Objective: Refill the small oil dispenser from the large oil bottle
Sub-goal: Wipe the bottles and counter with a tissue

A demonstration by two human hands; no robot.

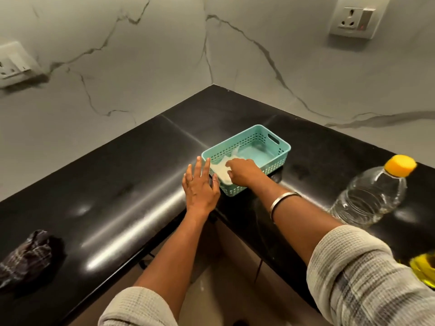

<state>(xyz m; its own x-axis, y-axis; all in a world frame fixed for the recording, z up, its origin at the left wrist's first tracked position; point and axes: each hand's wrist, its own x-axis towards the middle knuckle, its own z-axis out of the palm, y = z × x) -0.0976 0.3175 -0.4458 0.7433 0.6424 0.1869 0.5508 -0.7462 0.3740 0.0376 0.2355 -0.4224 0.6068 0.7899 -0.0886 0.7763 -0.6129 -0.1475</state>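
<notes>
Head view: upright oil bottle [372,198], cap up; left hand [200,187] flat, right hand [242,172] pinching cloth [222,171].

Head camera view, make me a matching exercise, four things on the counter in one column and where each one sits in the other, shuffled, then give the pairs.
Things:
1. teal basket
2. large oil bottle
3. dark cloth
4. white cloth

Places:
A. far left on the counter
B. inside the basket, under the right hand
C. right side, yellow cap on
D. middle of the counter, left hand at its near end

Pairs: 1-D, 2-C, 3-A, 4-B
</notes>
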